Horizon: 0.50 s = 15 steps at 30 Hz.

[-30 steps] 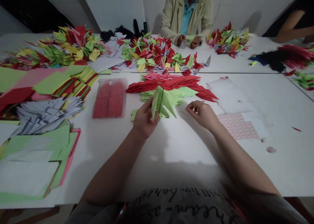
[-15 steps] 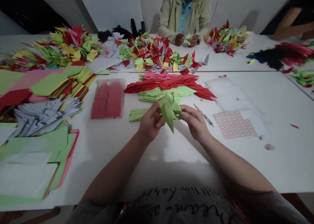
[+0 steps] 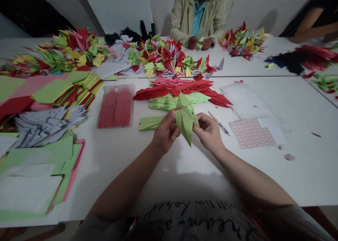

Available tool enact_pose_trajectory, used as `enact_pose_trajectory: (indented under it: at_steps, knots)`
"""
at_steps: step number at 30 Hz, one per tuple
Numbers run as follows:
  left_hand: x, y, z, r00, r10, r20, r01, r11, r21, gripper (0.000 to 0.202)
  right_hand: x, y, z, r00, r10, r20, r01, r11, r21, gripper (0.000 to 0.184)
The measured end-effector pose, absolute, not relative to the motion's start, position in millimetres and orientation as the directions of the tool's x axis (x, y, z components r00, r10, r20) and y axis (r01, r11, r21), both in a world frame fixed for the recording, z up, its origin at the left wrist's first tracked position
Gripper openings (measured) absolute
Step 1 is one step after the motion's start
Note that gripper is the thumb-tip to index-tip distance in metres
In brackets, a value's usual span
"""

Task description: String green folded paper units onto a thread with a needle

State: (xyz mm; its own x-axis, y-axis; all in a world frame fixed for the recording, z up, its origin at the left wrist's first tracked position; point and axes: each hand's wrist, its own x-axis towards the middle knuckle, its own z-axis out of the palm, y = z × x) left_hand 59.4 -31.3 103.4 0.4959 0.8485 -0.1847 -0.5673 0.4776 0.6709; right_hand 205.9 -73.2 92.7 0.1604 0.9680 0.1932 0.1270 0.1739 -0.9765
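Between both hands is a light green origami crane [image 3: 185, 119], held above the table with one point up and another pointing down toward me. My left hand [image 3: 167, 131] pinches its left side, fingers curled behind the paper. On the other side, my right hand [image 3: 209, 130] grips the right edge between thumb and fingers. Under and behind the left hand lies a flat green folded strip [image 3: 149, 123]. Just beyond are stacked green folded pieces [image 3: 162, 102] and red folded pieces [image 3: 194, 87]. A pen [image 3: 219, 123] lies right of my right hand.
Heaps of coloured folded paper [image 3: 169, 56] line the far side. Paper sheets [image 3: 42, 153] are piled at left, beside a bagged red stack [image 3: 116, 106]. A label sheet [image 3: 252, 133] lies at right. Across the table, a person's hands [image 3: 200, 43] hold a small green folded piece.
The green crane has turned in my hands, and a point now stands up at its top. Both hands have shifted slightly, the left one to the right and nearer the other.
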Motion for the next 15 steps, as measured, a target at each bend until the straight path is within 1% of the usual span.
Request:
enact_pose_trajectory:
  at_steps: [3,8,10,12,15]
  knots:
    - [57,-28,109,0.451,0.862,-0.230,-0.591,0.482,0.647,0.027,206,-73,91,0.136,0.972,0.191,0.193,0.163,-0.968,0.008]
    - [50,-21,116,0.403,0.878,-0.259,-0.663,0.475,0.579,0.034,210,-72,94,0.079,0.975,0.208,0.354,0.167,-0.920,0.002]
    - [48,-20,116,0.408,0.874,-0.265,-0.678,0.484,0.552,0.035,213,-73,98,0.071,0.973,0.221,0.430,0.170,-0.887,0.003]
    - [47,-19,115,0.420,0.870,-0.259,-0.686,0.491,0.537,0.036,217,-73,102,0.026,0.976,0.215,0.505,0.173,-0.846,0.005]
    - [47,-18,114,0.413,0.879,-0.239,-0.675,0.471,0.568,0.036,223,-73,108,-0.068,0.977,0.200,0.561,0.203,-0.802,0.011]
